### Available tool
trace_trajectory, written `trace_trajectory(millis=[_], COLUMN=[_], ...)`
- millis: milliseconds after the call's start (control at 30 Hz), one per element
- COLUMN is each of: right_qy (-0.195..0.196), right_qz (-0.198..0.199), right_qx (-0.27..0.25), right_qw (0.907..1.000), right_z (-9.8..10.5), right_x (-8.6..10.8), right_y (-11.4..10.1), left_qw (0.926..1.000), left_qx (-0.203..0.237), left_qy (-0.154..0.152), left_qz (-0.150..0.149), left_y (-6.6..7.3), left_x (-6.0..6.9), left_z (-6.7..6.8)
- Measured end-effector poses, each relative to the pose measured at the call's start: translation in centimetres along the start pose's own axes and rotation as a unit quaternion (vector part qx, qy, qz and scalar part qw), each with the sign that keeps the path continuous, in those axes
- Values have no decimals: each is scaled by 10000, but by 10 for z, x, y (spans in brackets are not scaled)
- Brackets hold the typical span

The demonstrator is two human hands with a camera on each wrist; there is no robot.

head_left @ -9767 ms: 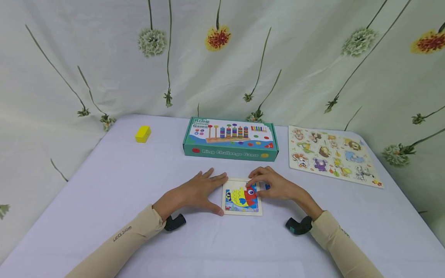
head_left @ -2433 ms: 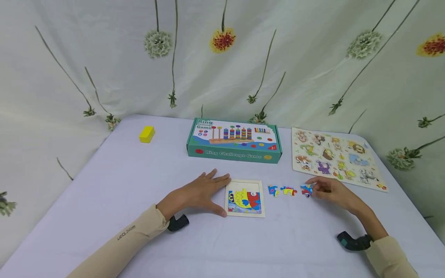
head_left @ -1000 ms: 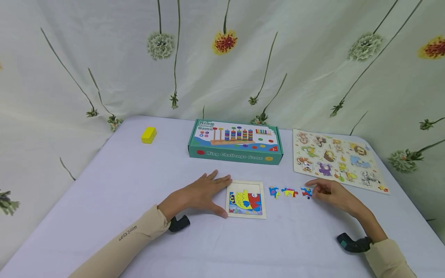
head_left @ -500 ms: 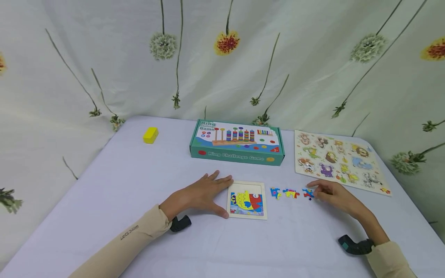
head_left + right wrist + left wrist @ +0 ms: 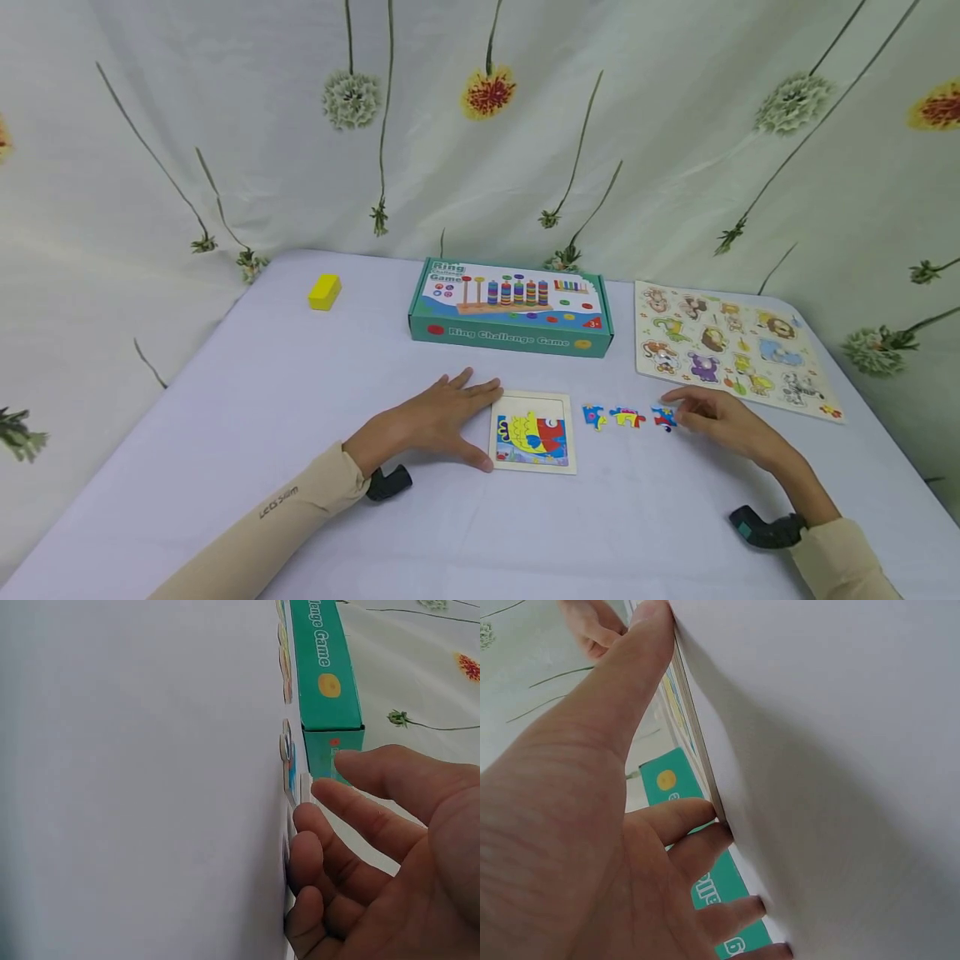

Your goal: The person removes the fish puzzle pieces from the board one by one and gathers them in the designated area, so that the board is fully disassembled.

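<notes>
Puzzle tray (image 5: 532,403) lay on the table (image 5: 480,533), the left hand's (image 5: 438,421) grip spread against its nine-o'clock edge. Toward three o'clock I saw loose pieces (image 5: 627,415); beside the outermost, the right hand's (image 5: 718,423) grip hung loosely curled, contact hard to judge. Wrist views gave me only edges; sleeves (image 5: 292,510) were cut off at seven and five o'clock.

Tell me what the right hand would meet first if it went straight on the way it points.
Most likely the rightmost loose puzzle piece, lying just ahead of the right hand. The head view leaves unclear whether they already touch.
</notes>
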State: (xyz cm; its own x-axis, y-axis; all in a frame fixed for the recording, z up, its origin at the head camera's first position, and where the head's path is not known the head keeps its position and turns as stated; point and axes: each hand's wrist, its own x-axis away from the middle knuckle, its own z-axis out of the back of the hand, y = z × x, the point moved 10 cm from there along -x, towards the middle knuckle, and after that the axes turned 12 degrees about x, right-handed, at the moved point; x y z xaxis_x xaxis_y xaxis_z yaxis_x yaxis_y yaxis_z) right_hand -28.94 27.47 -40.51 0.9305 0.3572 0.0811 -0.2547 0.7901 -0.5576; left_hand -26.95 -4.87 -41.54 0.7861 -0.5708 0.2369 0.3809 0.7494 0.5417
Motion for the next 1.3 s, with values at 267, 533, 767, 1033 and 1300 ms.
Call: trace_trajectory(millis=[267,533,767,1033,1300], right_qy=[246,716,821,1040,874], right_qz=[6,235,243,616,980], right_qx=[361,776,801,637,373], right_qw=[9990,9941,9931,9906,9906], right_z=[1,12,14,10,-8], right_x=[-5,-10,-13,-23,-42], right_y=[-21,-40,-47,-66,-91], left_qw=[10000,10000,10000,10000,10000], left_qx=[-17,5,7,37,64], left_qy=[10,22,13,-8,-2], left_qz=[-50,-36,-35,-69,-72], left_y=[1,1,1,0,0], left_x=[0,0,0,-1,-1], left_z=[0,1,1,0,0])
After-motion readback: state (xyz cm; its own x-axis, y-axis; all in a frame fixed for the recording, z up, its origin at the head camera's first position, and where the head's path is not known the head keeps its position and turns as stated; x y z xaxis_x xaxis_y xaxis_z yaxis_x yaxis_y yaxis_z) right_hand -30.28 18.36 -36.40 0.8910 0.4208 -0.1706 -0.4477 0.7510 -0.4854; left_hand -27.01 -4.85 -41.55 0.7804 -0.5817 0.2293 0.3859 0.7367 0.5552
